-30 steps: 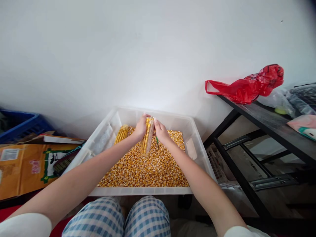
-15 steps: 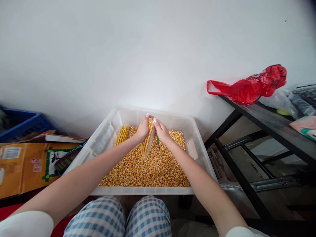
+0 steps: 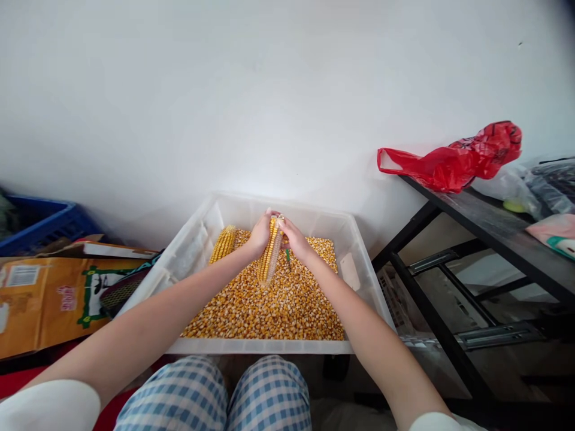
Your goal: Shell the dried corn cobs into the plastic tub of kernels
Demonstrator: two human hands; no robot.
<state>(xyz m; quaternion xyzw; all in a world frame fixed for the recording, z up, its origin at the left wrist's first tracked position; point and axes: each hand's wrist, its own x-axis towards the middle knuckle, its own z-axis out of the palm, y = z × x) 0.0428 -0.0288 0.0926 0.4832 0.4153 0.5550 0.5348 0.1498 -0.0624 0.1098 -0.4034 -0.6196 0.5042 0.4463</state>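
Between my hands, above the loose kernels, is a corn cob [image 3: 268, 258] with yellow kernels on its left and a stripped pale strip on its right. My left hand [image 3: 260, 232] is wrapped round its upper left side. Against the upper right side press the thumb and fingers of my right hand [image 3: 294, 238], closed near the top of the cob. Loose corn kernels [image 3: 269, 314] cover the bottom of a translucent plastic bin [image 3: 269, 347]. Another corn cob [image 3: 223, 243], full of kernels, lies at the left. A small green-handled tool [image 3: 288, 256] sticks up from the kernels, partly hidden.
A black metal frame table [image 3: 498, 227] stands to the right, with a red plastic bag [image 3: 453, 164] on top. At the left are a flattened orange carton [image 3: 49, 299] and a blue crate [image 3: 49, 224]. A white wall [image 3: 287, 96] rises behind the bin.
My right thumb has bent and shifted slightly down at the top of the cob. The left hand keeps its grip, and the cob stays in nearly the same place.
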